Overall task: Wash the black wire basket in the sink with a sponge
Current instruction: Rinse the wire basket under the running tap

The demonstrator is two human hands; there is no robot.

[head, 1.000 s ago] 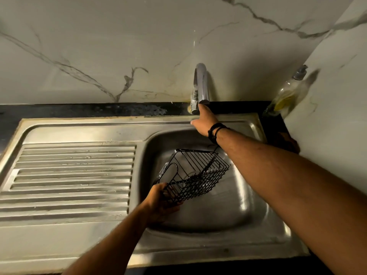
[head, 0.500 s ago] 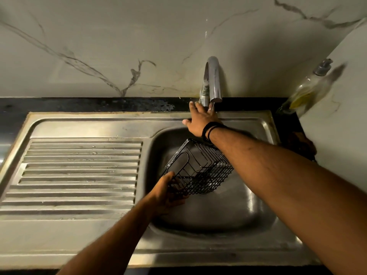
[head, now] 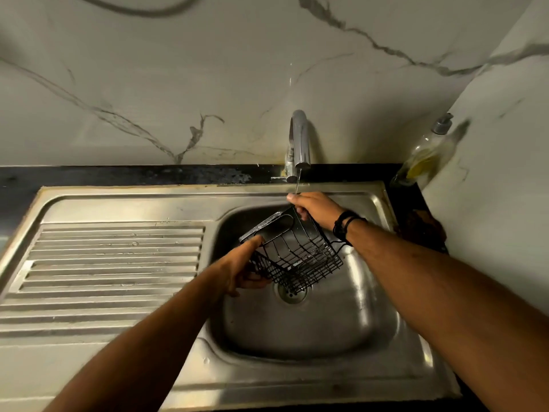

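The black wire basket (head: 297,254) hangs tilted over the steel sink bowl (head: 320,328), just above the drain (head: 292,294). My left hand (head: 245,267) grips its near left edge. My right hand (head: 315,208) holds its far upper rim, under the chrome tap (head: 300,144). A thin stream of water falls from the spout onto my right hand and the basket's rim. No sponge is in view.
A ribbed steel drainboard (head: 113,263) lies left of the bowl. A soap dispenser bottle (head: 427,153) stands in the back right corner on the black counter. A dark, unclear object (head: 421,227) sits on the counter right of the sink. Marble walls rise behind and to the right.
My right hand left the tap's base and came down onto the basket's far rim. Water now runs from the spout. The basket tipped further upright and moved under the tap.
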